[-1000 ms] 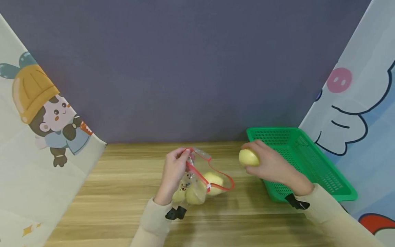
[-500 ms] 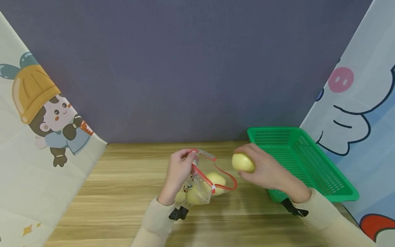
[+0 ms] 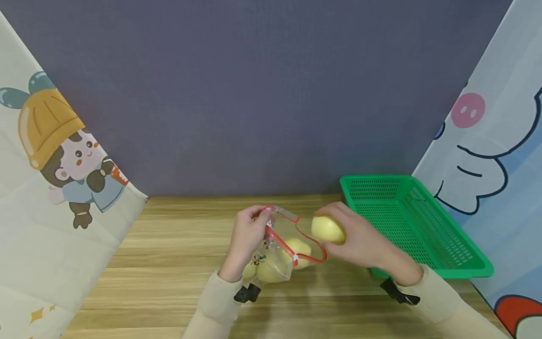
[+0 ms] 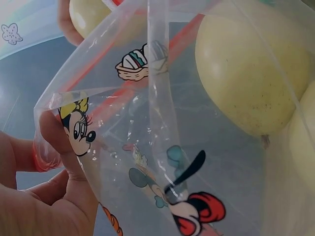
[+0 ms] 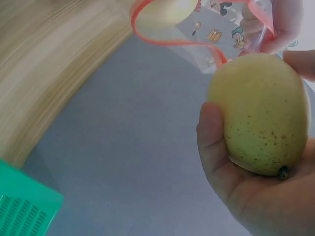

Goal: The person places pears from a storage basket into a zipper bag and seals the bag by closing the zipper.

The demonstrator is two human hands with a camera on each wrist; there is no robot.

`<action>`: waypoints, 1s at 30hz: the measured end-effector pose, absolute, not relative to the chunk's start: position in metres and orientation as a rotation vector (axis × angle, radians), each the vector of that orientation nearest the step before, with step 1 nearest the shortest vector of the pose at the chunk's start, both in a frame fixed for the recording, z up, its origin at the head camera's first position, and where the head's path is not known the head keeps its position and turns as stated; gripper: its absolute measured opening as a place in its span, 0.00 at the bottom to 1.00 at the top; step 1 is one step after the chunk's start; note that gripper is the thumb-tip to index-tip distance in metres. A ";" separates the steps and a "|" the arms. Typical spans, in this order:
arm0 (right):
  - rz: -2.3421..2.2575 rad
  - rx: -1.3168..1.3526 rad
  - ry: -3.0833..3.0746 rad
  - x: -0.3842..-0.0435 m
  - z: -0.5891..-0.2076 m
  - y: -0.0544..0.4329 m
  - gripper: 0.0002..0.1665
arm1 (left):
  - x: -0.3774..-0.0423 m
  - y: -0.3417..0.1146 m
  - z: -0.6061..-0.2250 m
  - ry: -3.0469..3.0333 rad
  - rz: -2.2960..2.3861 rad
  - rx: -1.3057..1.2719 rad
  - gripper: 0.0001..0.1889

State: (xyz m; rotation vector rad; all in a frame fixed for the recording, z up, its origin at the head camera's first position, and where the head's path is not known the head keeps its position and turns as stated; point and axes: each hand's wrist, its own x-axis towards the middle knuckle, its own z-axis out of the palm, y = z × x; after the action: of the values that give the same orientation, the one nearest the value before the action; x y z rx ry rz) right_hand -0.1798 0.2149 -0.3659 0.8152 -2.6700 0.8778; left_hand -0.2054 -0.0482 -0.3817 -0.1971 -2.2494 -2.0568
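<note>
My left hand [image 3: 245, 238] pinches the red-edged rim of a clear zip bag [image 3: 311, 258] printed with cartoon figures. The bag's mouth gapes toward the right, and several yellow pears [image 3: 271, 270] lie inside it. In the left wrist view, one bagged pear [image 4: 251, 64] hangs large behind the film, stem end down. My right hand [image 3: 364, 238] grips another pear [image 3: 327, 230] between thumb and fingers, right at the bag's open mouth. Brown specks and a short dark stem show on this pear [image 5: 261, 118] in the right wrist view.
A green plastic basket [image 3: 466, 272] with slotted walls stands on the wooden table [image 3: 169, 263] to the right, behind my right forearm. A dark grey panel [image 3: 271, 94] rises at the table's back edge, with cartoon-printed sheets on both sides.
My right hand has carried the pear left and slightly down, from beside the basket to the bag's mouth. The left hand and bag have shifted slightly right.
</note>
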 end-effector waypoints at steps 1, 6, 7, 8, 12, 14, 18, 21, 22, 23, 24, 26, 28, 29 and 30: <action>0.891 0.822 -2.666 -0.179 -0.366 0.214 0.33 | -0.205 -0.049 -0.382 -2.250 -2.057 -0.197 0.12; 0.941 0.855 -2.655 -0.179 -0.369 0.206 0.33 | -0.205 -0.051 -0.382 -2.235 -2.073 -0.198 0.12; 0.949 0.860 -2.657 -0.178 -0.370 0.205 0.33 | -0.205 -0.052 -0.382 -2.233 -2.077 -0.196 0.12; 0.955 0.864 -2.657 -0.178 -0.370 0.204 0.33 | -0.205 -0.052 -0.382 -2.233 -2.079 -0.195 0.12; 0.951 0.873 -2.657 -0.176 -0.372 0.199 0.32 | -0.204 -0.053 -0.381 -2.233 -2.089 -0.198 0.12; 0.948 0.884 -2.650 -0.176 -0.373 0.196 0.33 | -0.204 -0.054 -0.380 -2.230 -2.096 -0.207 0.12; 0.945 0.920 -2.635 -0.176 -0.375 0.190 0.33 | -0.204 -0.054 -0.379 -2.224 -2.100 -0.215 0.12; 0.968 0.935 -2.636 -0.176 -0.375 0.186 0.32 | -0.203 -0.054 -0.379 -2.228 -2.095 -0.212 0.12; 0.976 0.938 -2.636 -0.176 -0.375 0.185 0.32 | -0.204 -0.054 -0.379 -2.229 -2.095 -0.208 0.12; 0.987 0.940 -2.638 -0.176 -0.376 0.184 0.32 | -0.203 -0.054 -0.379 -2.231 -2.092 -0.207 0.11; 0.995 0.941 -2.639 -0.176 -0.376 0.182 0.32 | -0.203 -0.054 -0.379 -2.232 -2.090 -0.207 0.11; 1.008 0.940 -2.645 -0.175 -0.376 0.180 0.33 | -0.203 -0.054 -0.379 -2.234 -2.084 -0.209 0.11; 1.018 0.944 -2.645 -0.175 -0.377 0.178 0.34 | -0.203 -0.054 -0.379 -2.235 -2.085 -0.210 0.11; 1.020 0.943 -2.648 -0.175 -0.377 0.177 0.34 | -0.202 -0.055 -0.379 -2.235 -2.087 -0.211 0.11; 1.017 0.942 -2.651 -0.175 -0.377 0.176 0.35 | -0.202 -0.055 -0.379 -2.234 -2.090 -0.211 0.11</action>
State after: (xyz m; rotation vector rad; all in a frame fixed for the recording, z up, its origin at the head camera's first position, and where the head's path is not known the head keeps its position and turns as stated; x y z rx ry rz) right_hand -0.1748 0.1763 -0.3775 0.9415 -2.6509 1.0174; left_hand -0.2021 -0.0547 -0.3788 -0.2108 -2.2338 -2.0895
